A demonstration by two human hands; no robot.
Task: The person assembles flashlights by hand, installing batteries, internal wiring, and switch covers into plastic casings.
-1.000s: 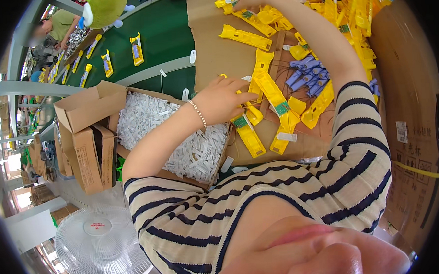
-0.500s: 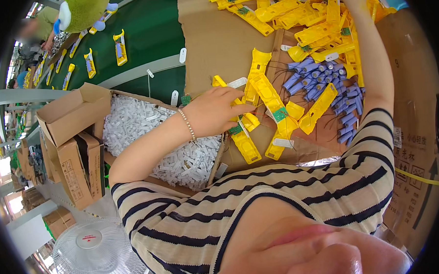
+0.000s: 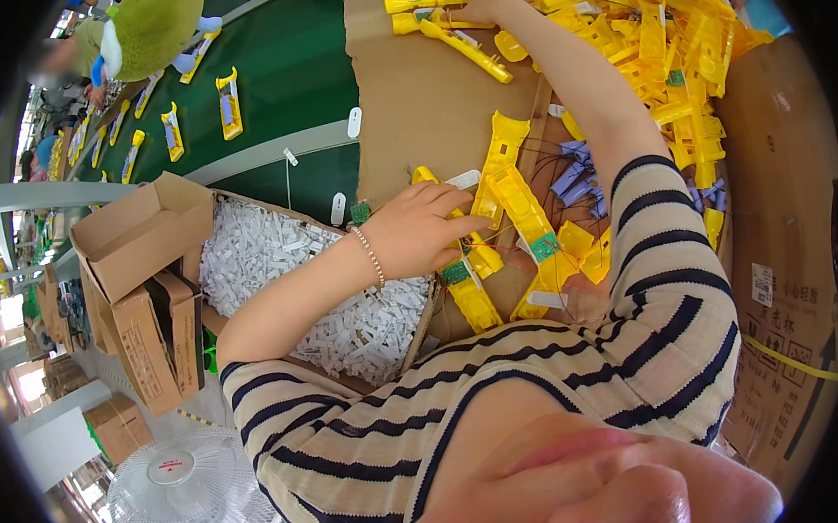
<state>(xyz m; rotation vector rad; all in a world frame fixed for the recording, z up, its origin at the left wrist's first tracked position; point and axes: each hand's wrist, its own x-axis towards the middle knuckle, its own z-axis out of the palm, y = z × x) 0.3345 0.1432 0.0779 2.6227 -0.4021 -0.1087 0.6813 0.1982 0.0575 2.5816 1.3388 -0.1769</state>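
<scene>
My left hand [image 3: 419, 226] is draped over a yellow plastic housing [image 3: 425, 177], its fingers bent around the middle. Right beside it lie more yellow housings [image 3: 517, 201] with small green circuit boards [image 3: 544, 247], thin wires and white strips. At the far edge my right hand [image 3: 494, 3] reaches out with fingers stretched and apart, touching yellow housings [image 3: 427, 25]; nothing shows lifted in it. Under my right arm lie purple-blue cylindrical battery cells [image 3: 576, 175] with dark wires, partly hidden by the arm and sleeve.
A heap of yellow housings [image 3: 685, 35] covers the far right. A carton of small white strips [image 3: 278, 240] stands at the left, beside empty cardboard boxes [image 3: 142, 236]. Beyond runs a green conveyor [image 3: 279, 43] carrying yellow units, with a person's hand [image 3: 97, 93] at the far left. A fan [image 3: 181, 487] stands lower left.
My right hand has moved left from the far-right heap to housings at the far edge, and its forearm now covers many cells. My left hand stays nearly where it was.
</scene>
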